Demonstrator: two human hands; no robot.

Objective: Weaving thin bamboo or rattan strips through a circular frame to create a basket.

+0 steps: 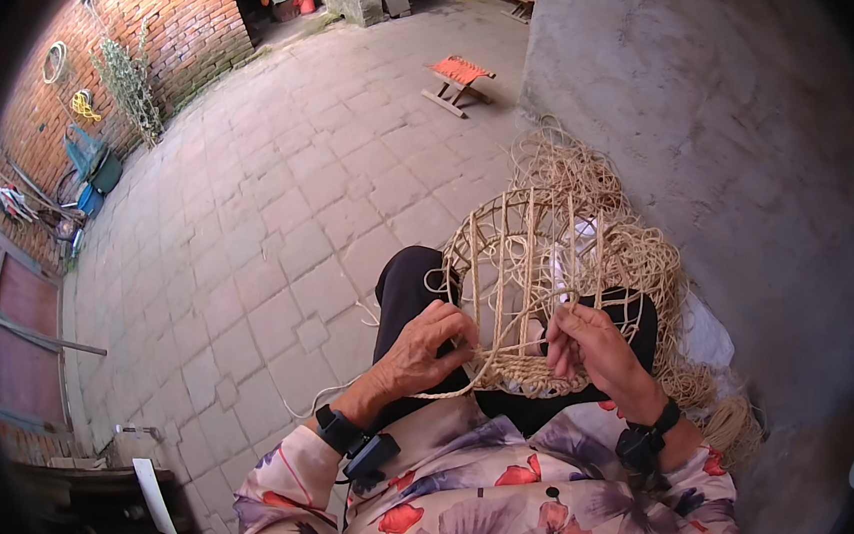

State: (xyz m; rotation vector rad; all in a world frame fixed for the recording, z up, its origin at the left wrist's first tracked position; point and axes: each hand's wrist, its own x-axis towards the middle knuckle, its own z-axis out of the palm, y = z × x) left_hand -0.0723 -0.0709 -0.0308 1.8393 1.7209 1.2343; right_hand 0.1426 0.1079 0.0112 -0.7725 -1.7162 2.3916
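Observation:
A half-woven straw basket (532, 259) with upright cord ribs rests on my lap, over black trousers. My left hand (423, 348) grips its woven lower rim at the left, fingers curled around the cords. My right hand (585, 340) pinches a straw strand at the rim's right side. A loose strand trails from the left hand down toward the paving. Both wrists carry black bands.
A pile of loose straw cord (569, 160) lies behind the basket against a grey concrete wall (714, 94). A small folding stool (457, 79) with an orange seat stands on the paved yard. Brick wall, a plant and tools line the far left.

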